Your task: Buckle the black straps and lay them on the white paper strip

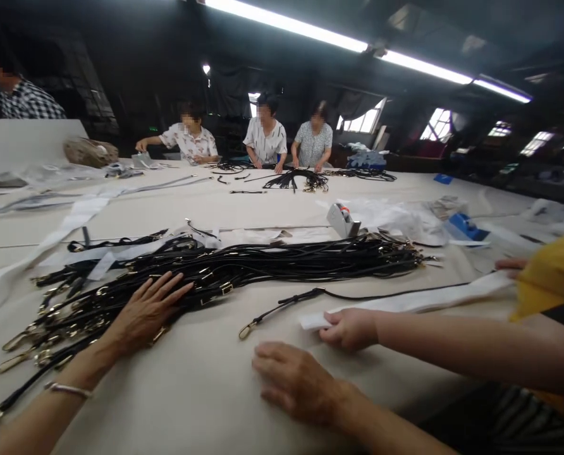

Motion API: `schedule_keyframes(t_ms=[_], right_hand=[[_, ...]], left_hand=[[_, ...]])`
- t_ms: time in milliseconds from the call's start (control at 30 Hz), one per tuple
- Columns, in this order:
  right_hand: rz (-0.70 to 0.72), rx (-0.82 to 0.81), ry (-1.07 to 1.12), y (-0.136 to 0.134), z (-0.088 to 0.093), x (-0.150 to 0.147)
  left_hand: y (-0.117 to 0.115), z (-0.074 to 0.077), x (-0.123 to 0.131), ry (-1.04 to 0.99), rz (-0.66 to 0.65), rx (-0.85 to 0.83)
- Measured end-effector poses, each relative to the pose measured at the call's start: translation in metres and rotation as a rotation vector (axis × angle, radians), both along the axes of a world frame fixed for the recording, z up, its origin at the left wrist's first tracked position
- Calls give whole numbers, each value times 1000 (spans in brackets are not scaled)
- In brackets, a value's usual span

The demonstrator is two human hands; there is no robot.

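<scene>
My left hand (152, 309) lies flat with fingers spread on a large pile of black straps (263, 259) with gold-coloured clasps and buckles. My right hand (296, 382) hovers low over the table in front of me, slightly blurred. Its fingers are loosely bent with the thumb apart, and nothing shows in them. Just beyond it lies a single black strap (286, 302) ending in a gold clasp (246, 330). To the right, another person's hand (351, 330) grips the end of a long white strip (419, 302) beside that strap.
A grey tape dispenser (343, 220) stands behind the pile, and a blue one (466, 226) is farther right. Clear plastic bags (396, 218) lie between them. Several people work across the table (206, 392), near more black straps (294, 180). A yellow sleeve (552, 272) is close on my right.
</scene>
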State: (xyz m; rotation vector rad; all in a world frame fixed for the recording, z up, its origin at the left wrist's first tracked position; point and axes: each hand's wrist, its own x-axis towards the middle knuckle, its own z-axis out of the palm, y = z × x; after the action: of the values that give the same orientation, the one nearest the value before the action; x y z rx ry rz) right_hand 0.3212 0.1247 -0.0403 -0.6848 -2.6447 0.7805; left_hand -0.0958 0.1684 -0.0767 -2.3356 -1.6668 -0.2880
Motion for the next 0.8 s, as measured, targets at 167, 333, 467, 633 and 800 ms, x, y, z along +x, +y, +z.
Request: schedule_keyframes(t_ms=[167, 333, 467, 633, 800], right_hand=[[-25, 45, 137, -47, 2, 58], [-582, -275, 359, -74, -26, 90], [-828, -785, 498, -80, -33, 86], [-889, -1372, 866, -74, -22, 77], [-617, -1563, 1116, -60, -14, 41]], left_hand=[[3, 44, 71, -231, -46, 34], [-7, 41, 248, -338, -465, -201], [-1, 6, 322, -152, -410, -269], [-17, 9, 320, -88, -307, -231], [-64, 16, 296, -32, -262, -163]])
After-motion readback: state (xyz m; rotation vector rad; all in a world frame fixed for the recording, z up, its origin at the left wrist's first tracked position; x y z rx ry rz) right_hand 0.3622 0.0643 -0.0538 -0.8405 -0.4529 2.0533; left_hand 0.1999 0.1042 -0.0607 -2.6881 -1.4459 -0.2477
